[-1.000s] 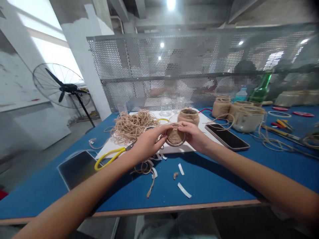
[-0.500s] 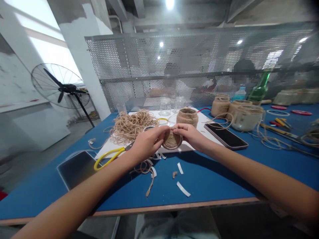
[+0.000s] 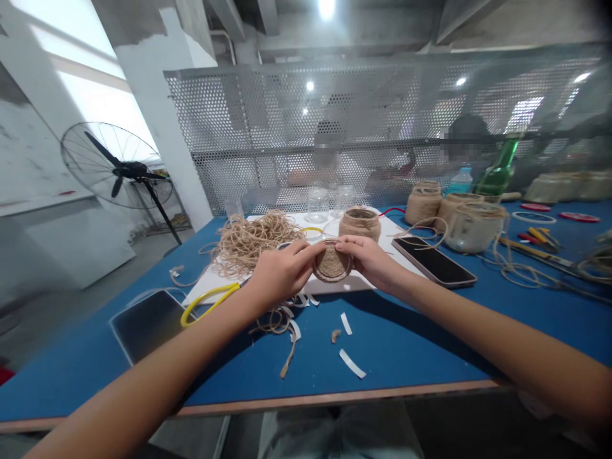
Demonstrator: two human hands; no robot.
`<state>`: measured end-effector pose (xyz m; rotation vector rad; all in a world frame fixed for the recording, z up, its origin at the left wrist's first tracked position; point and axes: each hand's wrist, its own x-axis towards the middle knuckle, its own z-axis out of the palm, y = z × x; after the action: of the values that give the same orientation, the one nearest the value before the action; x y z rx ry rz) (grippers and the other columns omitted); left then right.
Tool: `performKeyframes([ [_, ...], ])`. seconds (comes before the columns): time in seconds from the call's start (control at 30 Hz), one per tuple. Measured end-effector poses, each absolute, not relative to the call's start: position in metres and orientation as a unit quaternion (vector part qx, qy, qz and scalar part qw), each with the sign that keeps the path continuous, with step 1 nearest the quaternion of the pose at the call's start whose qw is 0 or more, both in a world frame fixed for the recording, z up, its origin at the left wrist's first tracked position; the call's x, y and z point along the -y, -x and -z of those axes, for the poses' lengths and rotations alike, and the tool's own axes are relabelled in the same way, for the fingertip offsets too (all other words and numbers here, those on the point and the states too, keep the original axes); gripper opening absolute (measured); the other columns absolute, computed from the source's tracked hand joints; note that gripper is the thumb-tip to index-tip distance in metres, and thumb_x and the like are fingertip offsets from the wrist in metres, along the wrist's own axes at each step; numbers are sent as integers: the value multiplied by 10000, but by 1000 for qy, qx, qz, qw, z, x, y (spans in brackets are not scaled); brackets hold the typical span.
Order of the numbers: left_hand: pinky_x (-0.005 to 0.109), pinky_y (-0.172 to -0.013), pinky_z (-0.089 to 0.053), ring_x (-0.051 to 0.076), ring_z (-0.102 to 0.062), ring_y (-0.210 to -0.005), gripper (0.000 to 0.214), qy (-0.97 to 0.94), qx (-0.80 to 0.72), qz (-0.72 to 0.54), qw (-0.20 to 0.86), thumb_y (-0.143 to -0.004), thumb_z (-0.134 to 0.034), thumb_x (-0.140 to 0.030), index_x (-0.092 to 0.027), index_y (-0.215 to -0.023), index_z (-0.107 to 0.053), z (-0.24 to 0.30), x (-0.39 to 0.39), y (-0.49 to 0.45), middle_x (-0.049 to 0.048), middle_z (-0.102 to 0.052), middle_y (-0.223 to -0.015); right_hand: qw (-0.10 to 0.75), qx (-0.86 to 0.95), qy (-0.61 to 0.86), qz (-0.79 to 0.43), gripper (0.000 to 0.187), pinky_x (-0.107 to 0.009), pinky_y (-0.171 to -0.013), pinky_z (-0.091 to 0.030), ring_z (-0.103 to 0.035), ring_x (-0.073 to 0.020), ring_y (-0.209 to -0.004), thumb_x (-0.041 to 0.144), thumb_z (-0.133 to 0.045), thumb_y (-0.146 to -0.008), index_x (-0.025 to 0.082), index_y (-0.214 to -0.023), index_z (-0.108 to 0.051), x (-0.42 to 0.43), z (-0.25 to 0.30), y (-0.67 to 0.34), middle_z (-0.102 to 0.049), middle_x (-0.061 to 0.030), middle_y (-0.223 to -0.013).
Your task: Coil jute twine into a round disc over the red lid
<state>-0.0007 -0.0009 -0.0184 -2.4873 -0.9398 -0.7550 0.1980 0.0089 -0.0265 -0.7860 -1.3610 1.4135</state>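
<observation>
Blue table point(image 3: 411, 344) below, twine disc point(image 3: 332, 264) in grip of left hand point(image 3: 280, 273) and right hand point(image 3: 370, 260)

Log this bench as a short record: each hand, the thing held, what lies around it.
Left hand: grips the left edge of a round brown twine-covered disc
Right hand: grips its upper right edge
Behind: brown twine-wrapped jar
Left: tangled tan twine heap, yellow-handled scissors
Right: flat black-screened phone
Front: narrow white strips on blue tabletop
</observation>
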Motion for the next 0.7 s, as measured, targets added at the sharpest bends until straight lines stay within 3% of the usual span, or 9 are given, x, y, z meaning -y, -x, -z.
performKeyframes([
  [0.13,223,-676,-441,119,-586,-763,337,882,349,307,79,-830,-424,-201,-249,-1156,-491,14,5,-4,14,-617,-1045,506,546,332,-579,142,-198,-539,-358,-481,-62,-549,247,-611,-702,131,-691,-529,-8,26,-197,-524,24,-618],
  [0.33,193,-548,-433,64,-530,-525,354,858,379,336,-83,-820,-410,-163,-236,-1162,-466,12,8,-11,-1,-636,-950,530,529,312,-584,140,-204,-563,-359,-485,-68,-578,245,-618,-700,138,-720,-529,-9,31,-195,-535,22,-649],
  [0.7,166,-527,-403,51,-518,-515,328,855,377,347,-80,-809,-435,-144,-228,-1115,-518,14,6,-12,-12,-651,-861,497,507,309,-633,95,-197,-552,-350,-471,-69,-571,187,-595,-648,146,-719,-546,-5,28,-196,-519,21,-646],
])
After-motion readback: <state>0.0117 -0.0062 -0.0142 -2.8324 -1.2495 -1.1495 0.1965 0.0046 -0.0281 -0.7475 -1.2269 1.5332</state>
